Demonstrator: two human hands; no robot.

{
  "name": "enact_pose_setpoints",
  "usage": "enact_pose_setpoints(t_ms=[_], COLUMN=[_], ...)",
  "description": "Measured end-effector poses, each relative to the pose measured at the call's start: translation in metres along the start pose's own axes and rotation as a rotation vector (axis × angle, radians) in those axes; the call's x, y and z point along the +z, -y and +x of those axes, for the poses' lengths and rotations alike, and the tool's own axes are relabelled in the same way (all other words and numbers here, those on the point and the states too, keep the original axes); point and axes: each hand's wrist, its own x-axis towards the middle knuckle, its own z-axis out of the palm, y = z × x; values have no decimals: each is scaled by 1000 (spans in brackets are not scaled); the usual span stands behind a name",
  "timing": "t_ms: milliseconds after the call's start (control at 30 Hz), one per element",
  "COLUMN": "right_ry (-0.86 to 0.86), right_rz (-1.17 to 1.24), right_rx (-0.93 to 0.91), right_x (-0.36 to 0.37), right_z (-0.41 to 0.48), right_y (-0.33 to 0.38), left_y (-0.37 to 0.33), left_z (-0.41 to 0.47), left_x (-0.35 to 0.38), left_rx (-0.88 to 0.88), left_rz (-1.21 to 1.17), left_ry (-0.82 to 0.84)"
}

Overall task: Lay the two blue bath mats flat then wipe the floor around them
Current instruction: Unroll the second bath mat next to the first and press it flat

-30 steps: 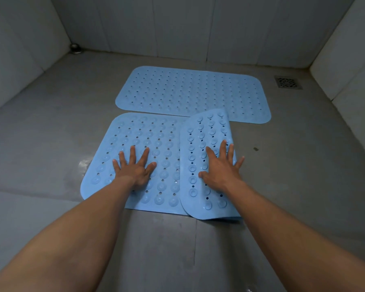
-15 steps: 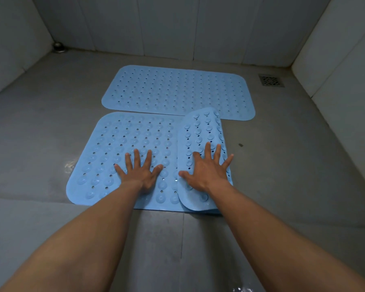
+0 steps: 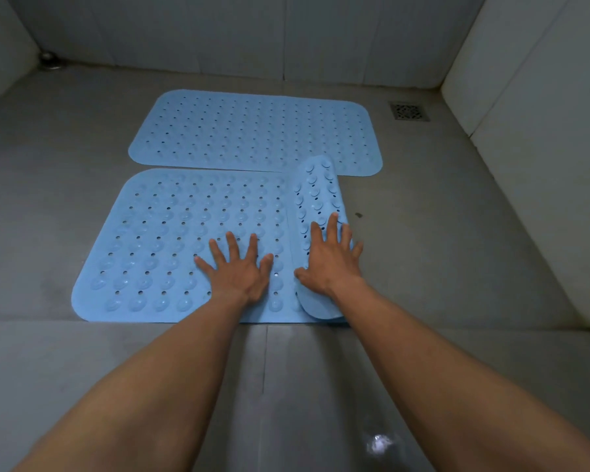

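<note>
Two blue bath mats with holes and bumps lie on a grey tiled floor. The far mat (image 3: 252, 131) lies flat. The near mat (image 3: 171, 240) is flat on its left side, but its right end is curled over, suction cups up, into a narrow roll (image 3: 315, 192). My left hand (image 3: 237, 269) presses palm-down with spread fingers on the flat part. My right hand (image 3: 331, 260) rests palm-down on the curled end, fingers apart. Neither hand grips anything.
Tiled walls close the floor at the back and on both sides. A square floor drain (image 3: 408, 111) sits at the back right, a round metal fitting (image 3: 50, 59) in the back left corner. A small dark speck (image 3: 357, 215) and a wet glint (image 3: 377, 442) mark the floor.
The curled right end has been pushed further right and the roll is narrower, so more of the near mat lies flat. Both hands have shifted right with it.
</note>
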Motion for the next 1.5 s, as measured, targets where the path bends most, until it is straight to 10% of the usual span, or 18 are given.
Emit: enact_pose_setpoints(t_ms=[433,733,1500], right_ry=[31,-239,-62], right_rz=[109,-95,-364], right_rx=[67,34,65], right_x=[-6,-2,-1], right_z=[-9,-11,-7], right_y=[-55,-81,-130], left_y=[-38,-34,-126], left_z=[-3,-5,-11], left_x=[13,22,41], left_rx=[25,46,322], left_rz=[37,51,88], left_ry=[-24,-56,-107])
